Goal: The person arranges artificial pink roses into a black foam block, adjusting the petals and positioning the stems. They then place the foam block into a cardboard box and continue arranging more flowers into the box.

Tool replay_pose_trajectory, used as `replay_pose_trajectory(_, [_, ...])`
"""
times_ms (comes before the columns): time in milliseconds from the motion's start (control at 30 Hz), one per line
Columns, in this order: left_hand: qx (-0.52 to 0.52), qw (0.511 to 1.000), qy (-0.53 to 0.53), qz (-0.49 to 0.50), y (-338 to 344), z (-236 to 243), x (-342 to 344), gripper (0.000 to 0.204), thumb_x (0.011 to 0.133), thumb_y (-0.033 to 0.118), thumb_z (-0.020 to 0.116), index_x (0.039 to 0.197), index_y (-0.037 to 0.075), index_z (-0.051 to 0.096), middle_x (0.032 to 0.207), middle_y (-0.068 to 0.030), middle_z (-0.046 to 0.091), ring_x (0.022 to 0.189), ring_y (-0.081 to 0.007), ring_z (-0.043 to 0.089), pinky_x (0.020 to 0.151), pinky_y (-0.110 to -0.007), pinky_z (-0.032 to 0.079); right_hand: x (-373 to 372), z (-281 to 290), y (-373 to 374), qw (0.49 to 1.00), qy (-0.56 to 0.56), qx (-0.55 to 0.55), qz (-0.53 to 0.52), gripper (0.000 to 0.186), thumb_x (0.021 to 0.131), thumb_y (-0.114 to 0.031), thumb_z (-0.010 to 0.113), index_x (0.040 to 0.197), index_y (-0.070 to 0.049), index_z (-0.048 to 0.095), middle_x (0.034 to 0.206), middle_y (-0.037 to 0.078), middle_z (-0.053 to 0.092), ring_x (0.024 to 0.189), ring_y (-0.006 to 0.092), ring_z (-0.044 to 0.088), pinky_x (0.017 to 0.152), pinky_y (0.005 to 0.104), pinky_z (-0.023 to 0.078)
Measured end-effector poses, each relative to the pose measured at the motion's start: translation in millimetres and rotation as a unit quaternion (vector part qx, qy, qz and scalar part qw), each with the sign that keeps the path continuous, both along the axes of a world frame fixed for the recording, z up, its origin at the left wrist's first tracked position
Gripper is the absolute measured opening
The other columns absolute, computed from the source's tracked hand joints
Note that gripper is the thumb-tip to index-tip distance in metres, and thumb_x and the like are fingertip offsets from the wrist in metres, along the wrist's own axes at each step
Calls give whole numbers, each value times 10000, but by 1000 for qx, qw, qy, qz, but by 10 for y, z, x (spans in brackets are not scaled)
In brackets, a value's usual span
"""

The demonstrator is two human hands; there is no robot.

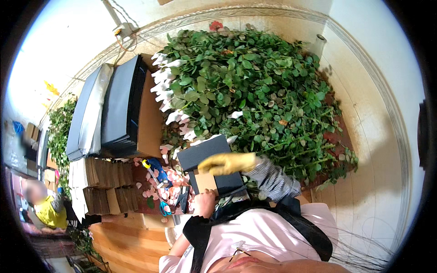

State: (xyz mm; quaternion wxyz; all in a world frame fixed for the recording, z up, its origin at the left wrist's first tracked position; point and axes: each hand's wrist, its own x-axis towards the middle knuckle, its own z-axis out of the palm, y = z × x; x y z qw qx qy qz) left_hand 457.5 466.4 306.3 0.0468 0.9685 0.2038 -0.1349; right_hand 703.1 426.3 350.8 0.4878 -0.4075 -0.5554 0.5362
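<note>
My bare left hand (205, 203) has its fingers closed on the lower end of a tan cardboard piece (207, 183). That piece lies over black sheets (228, 183) in front of my body. In a yellow glove, my right hand (227, 164) reaches across from the right with its fingers stretched out over the cardboard's upper end. Beyond the glove, another black sheet (204, 152) sits at a tilt. Rose stems with green leaves (255, 91) are heaped just past my hands, many with white sleeves (163, 86) over their heads, pointing left.
Tall stacks of black sheets (120, 109) and tan cardboard pieces (109, 179) stand at the left. Pink petals (175, 179), a blue tool (159, 173) with a yellow part and teal-handled scissors (165, 208) lie between. Another person (50, 211) in yellow is farther left.
</note>
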Motion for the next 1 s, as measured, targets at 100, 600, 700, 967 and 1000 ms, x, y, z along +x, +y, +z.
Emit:
replay_pose_trajectory(100, [-33,998,-40,37,-2,12,44,310,778,330,811,900,69,695,786,-100,724,693,-267,744,611,-378,589,682,757,119,960,-128,103,-225,204,967,-174,684,1152,-88,676,1197,87,685,1179,218,633,1024,391,526])
replay_pose_trajectory(600, [-31,990,-51,127,-138,31,31,380,709,343,871,965,115,706,709,-92,721,667,-266,732,601,-371,564,1323,707,715,701,-496,410,-307,162,1007,-143,553,1061,-77,690,1084,117,749,886,258,743,825,419,616])
replay_pose_trajectory(700, [-10,992,-37,119,-124,112,-1,382,722,361,865,969,118,705,691,-85,716,661,-263,733,590,-372,562,1229,888,308,649,-629,361,-228,158,999,-104,545,1039,-96,697,1022,58,763,692,177,734,524,258,573])
replay_pose_trajectory(967, [-137,983,-19,119,37,495,211,684,751,621,807,1101,38,738,828,-157,732,815,-317,750,744,-411,594,1662,909,-1086,617,-721,162,-271,326,1094,-269,394,1256,-216,673,711,66,667,505,191,569,451,305,462])
replay_pose_trajectory(1000, [-178,972,-82,128,158,266,83,723,790,669,755,1147,40,736,943,-194,719,961,-342,729,833,-430,580,1403,963,-1225,678,-679,108,-260,405,1119,-346,325,1231,-204,687,671,63,642,487,174,554,423,291,445])
